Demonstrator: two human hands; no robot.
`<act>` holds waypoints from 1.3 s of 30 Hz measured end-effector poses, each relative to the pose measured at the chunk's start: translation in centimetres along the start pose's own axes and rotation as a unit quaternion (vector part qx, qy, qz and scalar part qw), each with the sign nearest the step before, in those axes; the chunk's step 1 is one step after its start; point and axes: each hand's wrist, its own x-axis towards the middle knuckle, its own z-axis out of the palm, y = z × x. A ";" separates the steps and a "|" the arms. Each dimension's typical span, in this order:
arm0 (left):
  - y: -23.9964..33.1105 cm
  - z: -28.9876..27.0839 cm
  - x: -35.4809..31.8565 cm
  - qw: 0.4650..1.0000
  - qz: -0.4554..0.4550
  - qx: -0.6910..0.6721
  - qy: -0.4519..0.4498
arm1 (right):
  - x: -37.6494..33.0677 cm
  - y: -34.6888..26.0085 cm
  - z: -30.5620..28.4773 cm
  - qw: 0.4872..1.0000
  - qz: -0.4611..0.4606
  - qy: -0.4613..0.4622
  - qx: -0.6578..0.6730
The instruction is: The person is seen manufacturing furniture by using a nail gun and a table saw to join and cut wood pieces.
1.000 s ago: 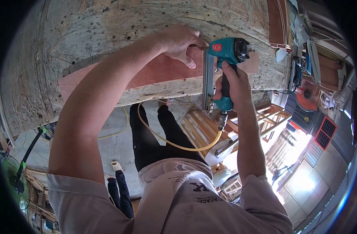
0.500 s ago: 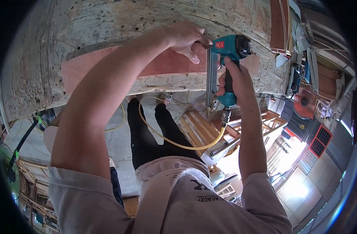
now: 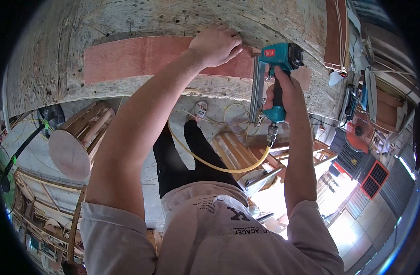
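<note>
My right hand [image 3: 285, 94] grips the black handle of a teal pneumatic nail gun [image 3: 276, 55]. Its long grey magazine points toward me, and its nose lies at the far edge of a long reddish wooden board [image 3: 127, 57]. That board rests flat on a worn, pitted wooden workbench [image 3: 145, 20]. My left hand [image 3: 217, 46] lies over the board's far edge, left of the nose, with its fingers curled in. What those fingers hold, if anything, is hidden. A yellow air hose [image 3: 228, 171] runs from the base of the gun's handle and loops across my legs.
Below the bench stands a slatted wooden piece [image 3: 233, 151]. At left is another slatted piece with a round pale end [image 3: 68, 155], near a wooden frame [image 3: 42, 183]. Brown panels [image 3: 336, 34] lie at the bench's right end. An orange-and-black fan-like device [image 3: 358, 126] stands beyond.
My left hand's spread thumb and fingers have curled in. In the picture, the nail gun and the board sit slightly farther right, and more of the board's left part shows.
</note>
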 end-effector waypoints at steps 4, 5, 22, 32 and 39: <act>-0.1 0.2 -0.2 1.000 0.005 0.021 -0.002 | 0.0 0.6 0.2 1.000 -0.002 0.002 0.021; -0.1 0.3 -0.2 1.000 0.005 0.021 -0.002 | 0.1 0.7 0.2 1.000 -0.002 0.002 0.022; 0.0 0.5 -0.1 1.000 -0.018 -0.001 -0.010 | -0.8 0.8 0.2 1.000 0.002 -0.011 -0.001; -0.1 0.6 -0.2 1.000 -0.017 -0.003 -0.003 | -1.3 1.2 0.2 1.000 0.008 -0.017 -0.004; 0.0 0.4 -0.3 1.000 -0.009 0.001 0.018 | -1.7 1.7 0.2 1.000 0.001 -0.015 0.013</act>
